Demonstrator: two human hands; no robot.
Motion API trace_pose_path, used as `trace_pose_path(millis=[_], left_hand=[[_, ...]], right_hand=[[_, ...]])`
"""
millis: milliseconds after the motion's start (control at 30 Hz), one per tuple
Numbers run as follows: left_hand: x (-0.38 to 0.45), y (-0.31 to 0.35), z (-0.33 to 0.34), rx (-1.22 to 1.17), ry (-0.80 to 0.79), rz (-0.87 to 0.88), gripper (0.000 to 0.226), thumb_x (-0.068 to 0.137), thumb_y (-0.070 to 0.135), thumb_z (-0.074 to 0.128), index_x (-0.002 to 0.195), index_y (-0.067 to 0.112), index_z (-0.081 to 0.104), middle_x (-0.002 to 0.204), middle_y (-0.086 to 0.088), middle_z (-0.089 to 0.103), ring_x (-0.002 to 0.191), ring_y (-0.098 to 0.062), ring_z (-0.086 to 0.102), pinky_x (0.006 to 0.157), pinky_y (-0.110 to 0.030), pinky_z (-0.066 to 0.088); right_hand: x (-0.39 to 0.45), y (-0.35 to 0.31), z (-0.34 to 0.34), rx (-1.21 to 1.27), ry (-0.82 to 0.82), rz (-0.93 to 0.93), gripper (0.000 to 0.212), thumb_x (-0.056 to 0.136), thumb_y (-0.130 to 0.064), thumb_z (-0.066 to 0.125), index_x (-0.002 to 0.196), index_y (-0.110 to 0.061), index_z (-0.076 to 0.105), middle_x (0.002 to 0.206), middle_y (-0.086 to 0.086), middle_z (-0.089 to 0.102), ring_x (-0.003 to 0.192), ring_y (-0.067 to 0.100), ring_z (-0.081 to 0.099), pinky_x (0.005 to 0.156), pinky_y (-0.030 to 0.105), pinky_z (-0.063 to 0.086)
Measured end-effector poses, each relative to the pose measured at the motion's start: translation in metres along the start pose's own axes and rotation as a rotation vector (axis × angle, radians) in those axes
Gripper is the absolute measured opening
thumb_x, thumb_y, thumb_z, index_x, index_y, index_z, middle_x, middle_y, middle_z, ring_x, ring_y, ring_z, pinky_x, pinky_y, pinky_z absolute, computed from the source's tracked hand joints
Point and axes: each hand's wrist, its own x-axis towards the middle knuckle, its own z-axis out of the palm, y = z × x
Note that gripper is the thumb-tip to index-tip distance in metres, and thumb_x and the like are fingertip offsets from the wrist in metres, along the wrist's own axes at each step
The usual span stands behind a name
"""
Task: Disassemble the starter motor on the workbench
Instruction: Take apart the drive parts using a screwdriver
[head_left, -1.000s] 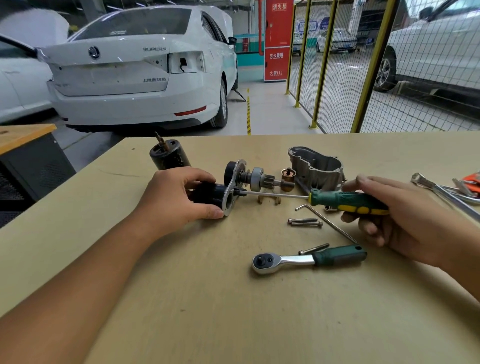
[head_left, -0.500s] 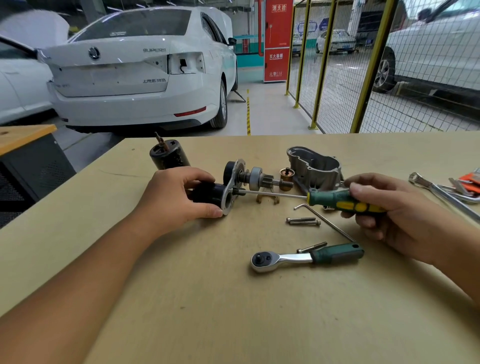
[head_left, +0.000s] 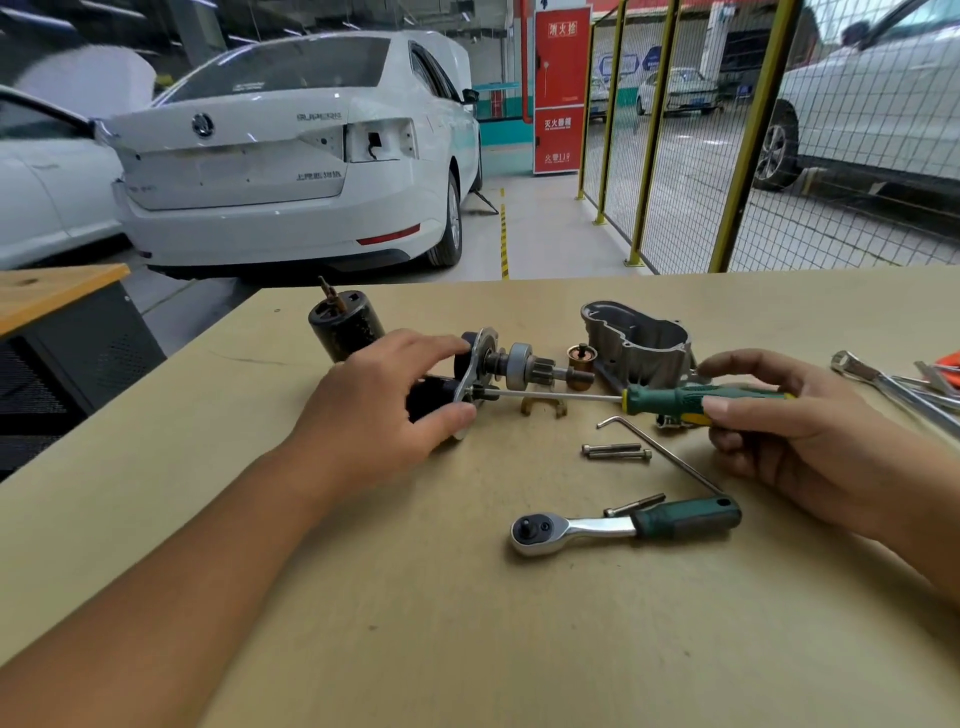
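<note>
My left hand (head_left: 387, 402) grips the black solenoid (head_left: 428, 397) of the starter assembly, whose silver flange plate (head_left: 475, 364) faces right. The pinion gear and shaft (head_left: 524, 366) stick out of that plate. My right hand (head_left: 789, 421) holds a green-and-yellow screwdriver (head_left: 670, 400) level, its tip against a screw on the plate. The black motor body (head_left: 343, 325) stands upright behind my left hand. An aluminium nose housing (head_left: 641, 338) lies behind the screwdriver.
A ratchet wrench (head_left: 623, 525), a hex key (head_left: 660, 449), two long bolts (head_left: 615, 451), a brass fork (head_left: 543, 405) and a brass bushing (head_left: 581, 358) lie on the wooden bench (head_left: 467, 623). Wrenches (head_left: 893, 387) sit at the right edge. A white car and a fence stand beyond.
My right hand has shifted its fingers along the screwdriver handle, thumb now raised above it. The left hand and the starter assembly have stayed put.
</note>
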Motion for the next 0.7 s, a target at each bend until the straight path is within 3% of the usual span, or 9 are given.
trace_pose_path(millis=[100,167,367,433,567,633,700], left_hand=[[0.001,0.01,0.005,0.121,0.006,0.056,0.037,0.093,0.046,0.062,0.13,0.043,0.062,0.126,0.018,0.059,0.099,-0.019,0.066,0.078,-0.039,0.057],[0.0,0.013,0.008,0.16,0.0,0.057,0.029,0.096,0.036,0.062,0.124,0.039,0.067,0.127,0.015,0.06,0.095,-0.024,0.067,0.075,-0.041,0.058],[0.0,0.021,0.009,0.201,0.021,0.053,0.022,0.097,0.029,0.061,0.116,0.033,0.071,0.126,0.012,0.063,0.094,-0.027,0.067,0.074,-0.042,0.057],[0.0,0.022,0.01,0.207,0.029,0.05,0.021,0.098,0.028,0.06,0.115,0.032,0.071,0.123,0.012,0.063,0.092,-0.027,0.067,0.073,-0.041,0.057],[0.002,0.021,0.011,0.237,0.027,0.032,0.022,0.098,0.031,0.06,0.117,0.032,0.072,0.13,0.006,0.061,0.092,-0.034,0.069,0.074,-0.045,0.058],[0.003,0.021,0.011,0.259,0.031,0.037,0.022,0.099,0.033,0.06,0.116,0.032,0.073,0.134,0.003,0.06,0.091,-0.036,0.069,0.073,-0.047,0.058],[0.004,0.022,0.01,0.279,0.034,0.042,0.022,0.099,0.036,0.06,0.116,0.032,0.073,0.136,0.002,0.059,0.088,-0.036,0.07,0.072,-0.047,0.058]], right_hand=[[-0.003,-0.005,0.005,-0.073,-0.003,0.032,0.044,0.068,-0.044,0.084,0.101,-0.016,0.074,0.092,0.022,0.073,0.052,0.02,0.056,0.04,0.027,0.046],[-0.003,-0.005,0.005,-0.107,0.01,0.047,0.048,0.069,-0.05,0.077,0.102,-0.015,0.074,0.087,0.027,0.07,0.047,0.02,0.053,0.038,0.025,0.042],[-0.001,0.0,0.001,0.027,0.024,-0.019,0.05,0.055,-0.007,0.085,0.103,-0.014,0.073,0.083,0.013,0.068,0.056,0.018,0.054,0.046,0.028,0.049],[-0.002,0.001,0.003,0.038,0.022,-0.019,0.046,0.059,-0.011,0.085,0.103,-0.014,0.073,0.085,0.014,0.068,0.057,0.019,0.056,0.046,0.028,0.049],[-0.004,-0.004,0.006,-0.071,0.036,0.041,0.045,0.072,-0.048,0.076,0.104,-0.017,0.072,0.083,0.023,0.069,0.047,0.022,0.052,0.038,0.025,0.041],[-0.003,-0.004,0.003,-0.082,0.016,0.026,0.047,0.07,-0.044,0.077,0.107,-0.016,0.071,0.083,0.024,0.068,0.048,0.021,0.05,0.039,0.026,0.041],[-0.003,-0.002,0.002,-0.039,-0.007,-0.013,0.044,0.065,-0.026,0.082,0.106,-0.014,0.071,0.086,0.02,0.067,0.053,0.02,0.052,0.041,0.029,0.045]])
